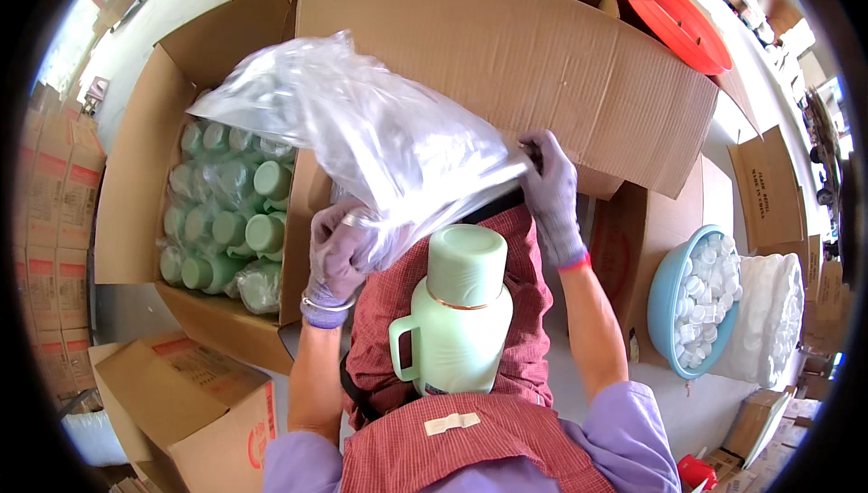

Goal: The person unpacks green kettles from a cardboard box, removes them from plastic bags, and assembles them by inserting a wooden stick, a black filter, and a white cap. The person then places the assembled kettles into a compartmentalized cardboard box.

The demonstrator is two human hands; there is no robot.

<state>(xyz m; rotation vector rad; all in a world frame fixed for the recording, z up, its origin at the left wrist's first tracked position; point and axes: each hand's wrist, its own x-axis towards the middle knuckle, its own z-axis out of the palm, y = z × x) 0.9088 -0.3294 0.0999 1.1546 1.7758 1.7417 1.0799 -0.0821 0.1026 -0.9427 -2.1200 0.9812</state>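
Note:
My left hand (338,253), in a pale purple knit glove, is closed on the gathered end of a large clear plastic bag (362,113). The bag spreads up and left, partly over the left carton. My right hand (553,187), gloved too, is closed at the bag's right edge, its fingertips dark. Below the bag, a mint-green vacuum jug (461,339) stands upright on my lap against the red checked apron (407,452). Its handle points left and its cup-shaped lid is on. Neither hand touches the jug.
An open carton (136,186) at left holds several mint-green jugs (217,222), some bagged. Ahead stands a divided carton (488,50) with a red basin (692,37) on it. At right, a blue basin (658,299) holds white caps beside a white bundle (768,317). An open carton (212,421) sits lower left.

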